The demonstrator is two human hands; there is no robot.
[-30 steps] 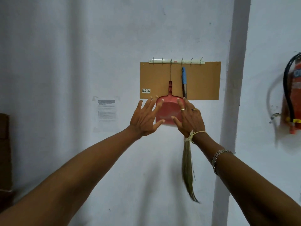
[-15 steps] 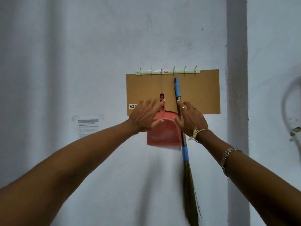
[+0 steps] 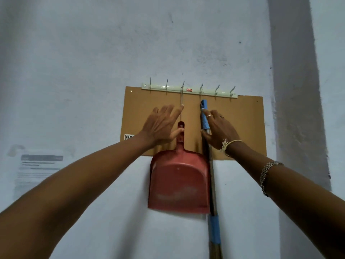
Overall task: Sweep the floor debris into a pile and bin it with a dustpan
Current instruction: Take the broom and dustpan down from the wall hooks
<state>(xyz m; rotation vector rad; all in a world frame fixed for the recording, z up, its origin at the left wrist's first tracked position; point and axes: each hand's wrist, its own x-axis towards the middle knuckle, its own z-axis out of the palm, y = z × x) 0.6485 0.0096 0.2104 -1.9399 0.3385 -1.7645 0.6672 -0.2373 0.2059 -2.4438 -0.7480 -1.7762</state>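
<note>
A brown rectangular board (image 3: 242, 128) is fixed to the pale wall. Against it a scuffed red plastic dustpan (image 3: 179, 184) hangs by string, touching a blue-taped broom (image 3: 214, 228), both under a white hook rail (image 3: 209, 92). The left hand (image 3: 160, 126), fingers spread, thumbs the dustpan's handle; the right hand (image 3: 220, 129) grips the broom.

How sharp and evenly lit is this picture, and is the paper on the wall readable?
Head view: dim, flat light, soft shadows; dustpan and broom handle fairly sharp; paper notice at left blurred, unreadable; wide lens slants the pillar at right.
</note>
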